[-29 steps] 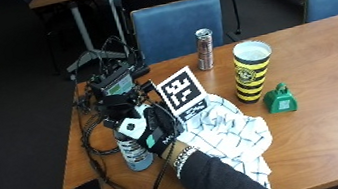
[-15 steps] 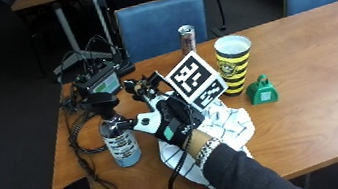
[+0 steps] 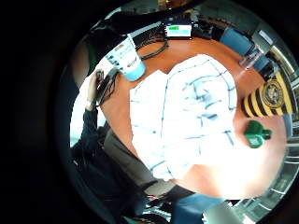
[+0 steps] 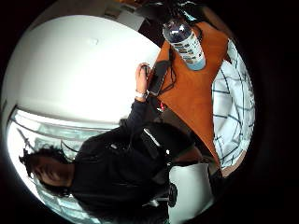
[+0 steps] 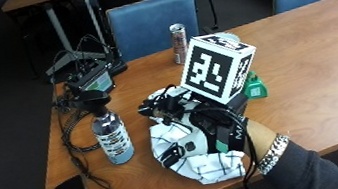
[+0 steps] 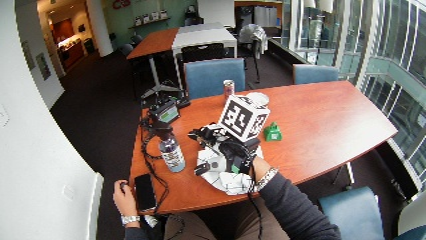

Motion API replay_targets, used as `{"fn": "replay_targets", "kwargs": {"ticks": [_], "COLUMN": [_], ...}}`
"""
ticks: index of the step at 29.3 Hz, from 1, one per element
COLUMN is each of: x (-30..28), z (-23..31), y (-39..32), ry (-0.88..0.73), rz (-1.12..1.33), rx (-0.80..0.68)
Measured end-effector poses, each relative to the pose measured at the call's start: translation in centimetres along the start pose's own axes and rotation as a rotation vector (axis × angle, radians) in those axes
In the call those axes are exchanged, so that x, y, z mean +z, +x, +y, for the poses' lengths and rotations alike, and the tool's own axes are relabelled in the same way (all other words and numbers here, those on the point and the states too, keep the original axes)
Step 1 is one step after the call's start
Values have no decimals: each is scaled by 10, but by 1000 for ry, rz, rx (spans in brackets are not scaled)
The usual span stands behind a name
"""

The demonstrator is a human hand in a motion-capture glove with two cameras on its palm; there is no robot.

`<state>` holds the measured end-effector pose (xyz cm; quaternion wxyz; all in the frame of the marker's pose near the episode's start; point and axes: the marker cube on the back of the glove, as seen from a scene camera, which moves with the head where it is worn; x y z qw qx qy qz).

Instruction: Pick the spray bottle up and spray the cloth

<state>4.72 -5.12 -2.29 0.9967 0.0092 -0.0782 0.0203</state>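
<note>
A gloved right hand [image 5: 204, 127] hovers over the checked cloth [image 5: 196, 163] at centre frame, grip relaxed and empty. The spray bottle [image 5: 108, 129] stands upright on the desk [image 5: 324, 51], centre left; reaching leftward to grasp its neck looks wise.

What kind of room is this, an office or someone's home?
Most likely an office meeting area or shared workspace, not a home. A long wooden table has matching blue chairs along it, a second table stands behind, and tall windows run down one side.
</note>
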Motion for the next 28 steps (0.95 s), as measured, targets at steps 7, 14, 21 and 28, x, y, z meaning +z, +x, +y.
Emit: {"fn": "replay_targets", "kwargs": {"ticks": [7,14,21,28], "x": [-9,-15,-8,6], "z": [28,42,51,54], "y": [-32,-53,-62,-64], "ry": [-38,-56,-99,-142], "rz": [81,112,114,123], "rx": [-107,-188,-197,-210]}}
